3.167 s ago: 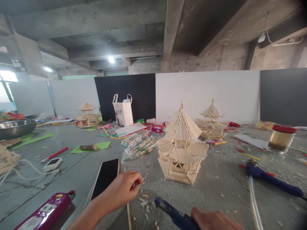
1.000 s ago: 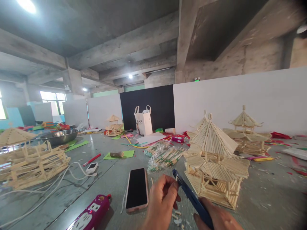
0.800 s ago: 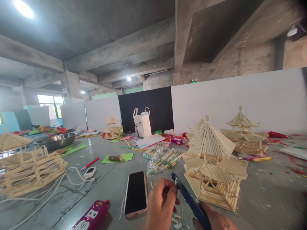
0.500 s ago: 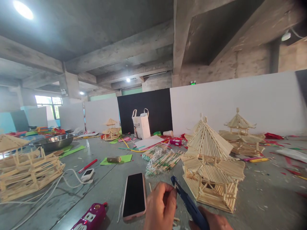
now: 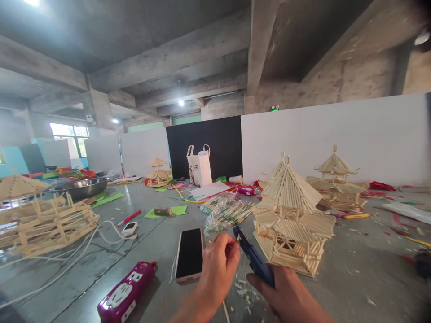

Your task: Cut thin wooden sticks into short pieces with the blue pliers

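My left hand pinches a tiny wooden stick piece at its fingertips, held right against the nozzle of a blue glue gun. My right hand grips that glue gun from below, nozzle pointing up and left. Just to the right stands a pagoda model built of wooden sticks. A black phone lies face up left of my left hand. Small stick offcuts litter the floor under my hands.
A purple power strip lies at the lower left, with white cables toward a half-built stick frame. A clear bag of sticks, more pagoda models, a white tote bag and a metal basin sit farther back.
My left hand picked a stick piece off the floor and raised it to the glue gun's nozzle; my right hand lifted the gun. Over the last second both hands stayed together.
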{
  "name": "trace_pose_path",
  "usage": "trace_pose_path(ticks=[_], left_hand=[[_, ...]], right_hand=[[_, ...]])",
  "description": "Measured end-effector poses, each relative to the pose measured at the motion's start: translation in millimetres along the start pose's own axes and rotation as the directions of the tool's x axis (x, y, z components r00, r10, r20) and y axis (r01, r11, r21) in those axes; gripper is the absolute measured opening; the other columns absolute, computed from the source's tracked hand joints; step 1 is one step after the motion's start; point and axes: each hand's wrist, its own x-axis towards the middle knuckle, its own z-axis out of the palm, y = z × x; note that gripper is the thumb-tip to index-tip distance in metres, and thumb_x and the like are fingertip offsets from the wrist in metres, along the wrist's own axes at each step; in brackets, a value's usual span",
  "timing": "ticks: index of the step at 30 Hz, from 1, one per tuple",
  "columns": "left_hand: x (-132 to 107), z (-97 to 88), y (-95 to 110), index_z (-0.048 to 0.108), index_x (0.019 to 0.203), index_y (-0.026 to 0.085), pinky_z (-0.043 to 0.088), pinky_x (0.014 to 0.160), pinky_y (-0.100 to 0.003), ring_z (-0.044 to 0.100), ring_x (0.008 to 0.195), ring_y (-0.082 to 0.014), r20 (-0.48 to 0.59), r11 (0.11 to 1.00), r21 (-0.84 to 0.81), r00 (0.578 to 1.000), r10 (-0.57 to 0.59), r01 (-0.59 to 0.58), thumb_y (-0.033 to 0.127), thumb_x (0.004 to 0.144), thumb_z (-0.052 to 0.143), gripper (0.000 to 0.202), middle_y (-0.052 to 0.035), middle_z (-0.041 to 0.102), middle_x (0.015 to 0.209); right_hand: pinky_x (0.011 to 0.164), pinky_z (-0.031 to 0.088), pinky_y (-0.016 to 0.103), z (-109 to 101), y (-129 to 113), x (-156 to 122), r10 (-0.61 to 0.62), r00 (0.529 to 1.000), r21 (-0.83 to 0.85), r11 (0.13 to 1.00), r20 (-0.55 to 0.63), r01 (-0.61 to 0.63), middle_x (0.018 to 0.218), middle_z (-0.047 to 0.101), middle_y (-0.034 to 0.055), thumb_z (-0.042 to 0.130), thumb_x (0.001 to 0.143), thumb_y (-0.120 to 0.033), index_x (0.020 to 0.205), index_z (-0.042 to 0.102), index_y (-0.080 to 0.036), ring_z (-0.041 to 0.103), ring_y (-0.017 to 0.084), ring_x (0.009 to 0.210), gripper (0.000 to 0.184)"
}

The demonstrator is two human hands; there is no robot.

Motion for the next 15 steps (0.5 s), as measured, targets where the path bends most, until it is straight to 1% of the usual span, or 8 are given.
trace_pose_path(ticks=[2, 6, 8, 10, 12, 13, 15], left_hand=[[-0.4, 0.4, -0.2, 0.052, 0.071, 0.019, 0.037, 0.057, -0.023, 0.053, 0.06, -0.0139, -0.001, 1.0, 0.001, 1.0, 0.003, -0.003, 0.023, 0.083, 0.045, 0.014, -0.0001, 0.057, 0.065], [0.8, -1.2, 2.1, 0.052, 0.069, 0.019, 0.035, 0.055, -0.023, 0.052, 0.058, -0.0136, 0.01, 0.999, -0.018, 0.999, -0.041, 0.041, 0.023, 0.081, 0.047, 0.014, 0.0009, 0.055, 0.062], [2.8, -3.8, 4.0, 0.053, 0.068, 0.019, 0.035, 0.054, -0.023, 0.052, 0.058, -0.0136, 0.011, 0.997, -0.037, 0.998, -0.061, 0.062, 0.023, 0.081, 0.048, 0.015, 0.0011, 0.054, 0.061], [5.7, -8.1, 6.0, 0.053, 0.069, 0.019, 0.035, 0.054, -0.022, 0.051, 0.056, -0.0131, 0.023, 0.994, -0.076, 0.997, -0.078, 0.08, 0.026, 0.081, 0.048, 0.015, 0.0015, 0.054, 0.06], [9.1, -14.0, 8.1, 0.054, 0.071, 0.018, 0.036, 0.051, -0.022, 0.05, 0.051, -0.0121, 0.09, 0.966, -0.215, 0.987, -0.13, 0.147, 0.032, 0.081, 0.049, 0.019, 0.0022, 0.053, 0.056], [10.7, -17.1, 9.3, 0.055, 0.072, 0.017, 0.036, 0.049, -0.021, 0.049, 0.048, -0.0115, 0.146, 0.928, -0.316, 0.976, -0.16, 0.199, 0.035, 0.081, 0.049, 0.021, 0.0026, 0.053, 0.054], [12.9, -22.3, 11.8, 0.056, 0.073, 0.015, 0.036, 0.046, -0.02, 0.046, 0.045, -0.0101, 0.258, 0.81, -0.505, 0.947, -0.189, 0.299, 0.039, 0.081, 0.05, 0.026, 0.003, 0.052, 0.049]], right_hand=[[0.048, 0.033, 0.023, -1.6, -1.4, -0.8, -0.008, 1.0, -0.01, 1.0, 0.001, 0.008, 0.051, 0.052, 0.0001, 0.045, 0.081, -0.038, 0.068, 0.052, -0.016, 0.048, 0.014, 0.047, 0.027], [0.054, 0.033, 0.023, -3.5, -5.2, -2.4, -0.048, 0.996, 0.034, 0.998, -0.071, 0.051, 0.055, 0.05, 0.0003, 0.049, 0.078, -0.035, 0.061, 0.05, -0.016, 0.047, 0.014, 0.056, 0.026], [0.054, 0.033, 0.024, -3.1, -6.2, -2.6, -0.039, 0.996, 0.065, 0.997, -0.08, 0.044, 0.054, 0.049, 0.0, 0.048, 0.079, -0.038, 0.059, 0.047, -0.017, 0.047, 0.014, 0.054, 0.028], [0.049, 0.035, 0.023, -1.6, -5.3, -2.5, 0.009, 0.999, 0.101, 0.995, -0.052, -0.003, 0.05, 0.047, -0.001, 0.042, 0.082, -0.041, 0.063, 0.047, -0.018, 0.047, 0.013, 0.047, 0.03], [0.04, 0.033, 0.022, 0.4, -3.0, -2.6, 0.055, 0.998, 0.144, 0.988, 0.015, -0.057, 0.044, 0.044, -0.0027, 0.035, 0.084, -0.041, 0.065, 0.045, -0.018, 0.044, 0.012, 0.037, 0.031], [0.037, 0.032, 0.02, 1.1, -1.5, -2.7, 0.063, 0.997, 0.169, 0.983, 0.053, -0.071, 0.042, 0.043, -0.003, 0.034, 0.084, -0.04, 0.064, 0.044, -0.019, 0.043, 0.012, 0.035, 0.031], [0.038, 0.031, 0.018, 1.6, 1.6, -3.8, 0.053, 0.99, 0.238, 0.968, 0.131, -0.083, 0.044, 0.045, -0.0017, 0.035, 0.083, -0.04, 0.061, 0.045, -0.018, 0.043, 0.01, 0.038, 0.032]])
